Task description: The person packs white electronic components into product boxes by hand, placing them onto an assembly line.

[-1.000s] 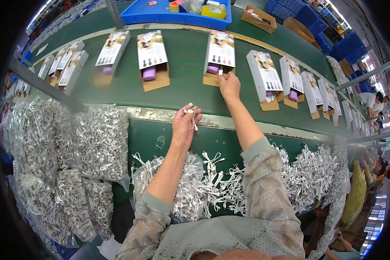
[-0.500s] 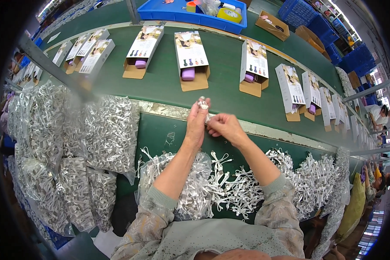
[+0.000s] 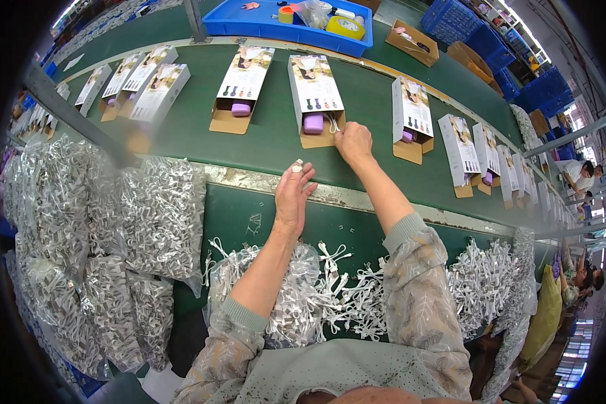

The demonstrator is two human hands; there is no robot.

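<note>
My right hand (image 3: 354, 143) reaches over the green belt (image 3: 262, 145) to an open cardboard box (image 3: 316, 101) that holds a purple item (image 3: 313, 123). Its fingertips pinch a white cord (image 3: 332, 125) at the box's front edge. My left hand (image 3: 292, 196) hovers over the metal strip at the belt's near edge. It holds a small white cord piece (image 3: 297, 163) at its fingertips. Under my forearms lies a loose heap of white cords (image 3: 343, 303).
More open boxes with purple items (image 3: 239, 91) (image 3: 411, 118) ride the belt on both sides. Clear bags of white cords (image 3: 155, 222) are stacked at the left. A blue tray (image 3: 249, 23) stands behind the belt. Another person (image 3: 579, 176) works at the far right.
My right hand has left my left hand and stretched forward to the box on the belt with a cord. My left hand has stayed near the belt's edge.
</note>
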